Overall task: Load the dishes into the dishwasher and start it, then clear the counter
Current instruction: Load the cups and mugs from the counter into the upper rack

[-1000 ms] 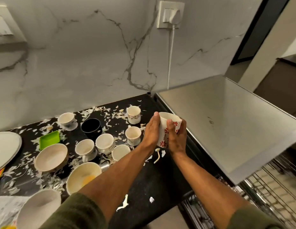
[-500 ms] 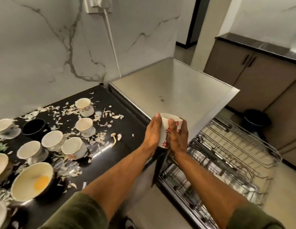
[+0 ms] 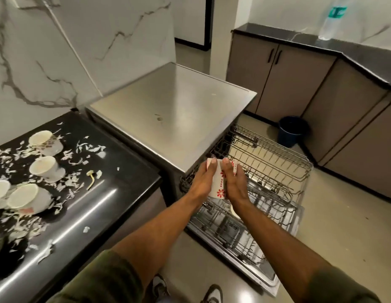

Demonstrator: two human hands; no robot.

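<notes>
I hold a white cup with red flowers (image 3: 219, 184) between both hands, my left hand (image 3: 203, 182) on its left side and my right hand (image 3: 235, 184) on its right. The cup hangs in front of the steel dishwasher (image 3: 172, 110), over the near end of its pulled-out upper wire rack (image 3: 271, 158). Below it the lower rack (image 3: 244, 228) rests on the open door, with a pale dish partly hidden behind my right wrist. Several white cups (image 3: 46, 167) stand on the black counter (image 3: 107, 193) at the left.
White peel scraps and a small mushroom (image 3: 91, 178) litter the counter. A dark blue bucket (image 3: 290, 131) stands on the floor by the brown cabinets (image 3: 299, 79). A power cord (image 3: 74, 55) runs down the marble wall. My shoes show at the bottom.
My view has swung right from the counter to the dishwasher. Both hands have carried the flowered cup rightward and down, from over the counter edge to above the racks.
</notes>
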